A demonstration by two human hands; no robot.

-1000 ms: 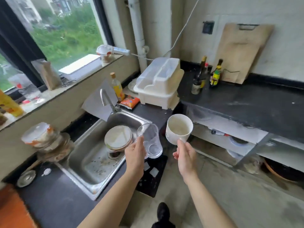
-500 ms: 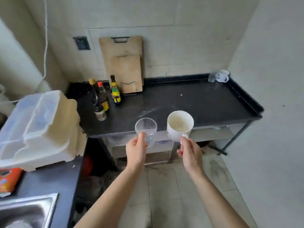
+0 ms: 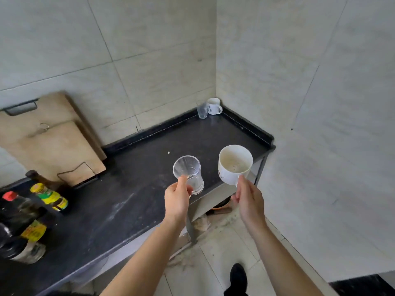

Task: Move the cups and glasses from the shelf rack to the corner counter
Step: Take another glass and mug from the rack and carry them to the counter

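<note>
My left hand (image 3: 177,199) grips a clear glass (image 3: 189,172) by its lower side, held above the front part of the black counter (image 3: 136,189). My right hand (image 3: 248,199) holds a white mug (image 3: 234,164) by its handle, over the counter's front right edge. The mug's inside looks stained. In the far corner of the counter stand another clear glass (image 3: 202,109) and a second white mug (image 3: 213,106), side by side against the wall. The shelf rack is out of view.
Two wooden cutting boards (image 3: 53,142) lean on the wall at the left. Several sauce bottles (image 3: 32,212) stand at the counter's left end. Tiled walls meet at the corner. A raised black lip (image 3: 248,127) edges the counter. My shoe (image 3: 238,278) shows on the floor below.
My view has swung right from the sink to the corner counter and come closer. Both hands still carry the glass and the mug, now over the counter's front.
</note>
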